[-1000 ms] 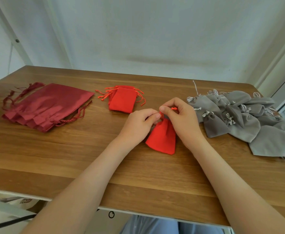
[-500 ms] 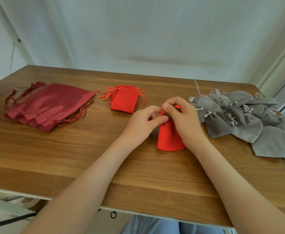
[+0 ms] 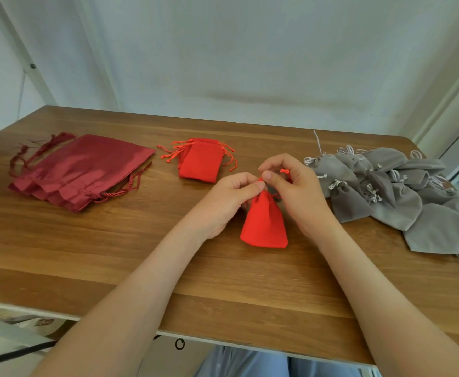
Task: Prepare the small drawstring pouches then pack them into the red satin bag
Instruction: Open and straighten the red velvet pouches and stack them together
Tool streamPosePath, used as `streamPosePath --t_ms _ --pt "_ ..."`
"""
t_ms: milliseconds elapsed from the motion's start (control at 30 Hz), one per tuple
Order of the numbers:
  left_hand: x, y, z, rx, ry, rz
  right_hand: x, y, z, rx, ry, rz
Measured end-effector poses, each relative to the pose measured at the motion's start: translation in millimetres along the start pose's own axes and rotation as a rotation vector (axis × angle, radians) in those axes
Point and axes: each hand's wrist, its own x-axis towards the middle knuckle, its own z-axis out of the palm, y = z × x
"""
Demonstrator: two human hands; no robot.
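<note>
A small bright red drawstring pouch (image 3: 264, 227) sits on the table's middle with its neck gathered. My left hand (image 3: 228, 198) pinches the neck from the left. My right hand (image 3: 296, 186) pinches the red cord at the pouch's top, and a knotted cord end pokes out between its fingers. A short stack of flat bright red pouches (image 3: 199, 164) lies farther back. Several dark red satin bags (image 3: 81, 170) lie fanned out at the left. A heap of grey pouches (image 3: 396, 197) with white cords, necks drawn tight, covers the right side.
Everything rests on a wooden table (image 3: 87, 254) whose front edge runs close to my body. A white wall stands behind it, a slanted metal bar at the far left and a window frame at the far right.
The red pouch in my hands has swung from leaning left to hanging more upright with its bottom spread wide, and my right hand has drawn the cord a little higher.
</note>
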Motion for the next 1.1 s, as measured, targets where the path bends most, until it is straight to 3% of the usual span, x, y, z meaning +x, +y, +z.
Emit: streamPosePath --t_ms 133,233,433,700,833,1100 --pt "0 1 -5 0.026 0.162 0.059 1 2 -12 -0.352 -0.056 -0.086" --pt "0 4 -8 -0.113 0.227 0.022 1 2 -16 -0.501 -0.188 -0.082" --pt "-2 9 -8 -0.239 0.220 -0.036 2 5 -12 -0.313 -0.270 0.048" --pt "0 13 -10 -0.455 0.200 -0.043 3 7 -9 -0.075 -0.143 0.123" --pt "5 5 -6 -0.266 0.298 0.017 6 7 -11 0.202 -0.034 0.250" --pt "9 -8 -10 0.094 0.538 0.075 2 1 -3 0.610 -0.214 0.215"
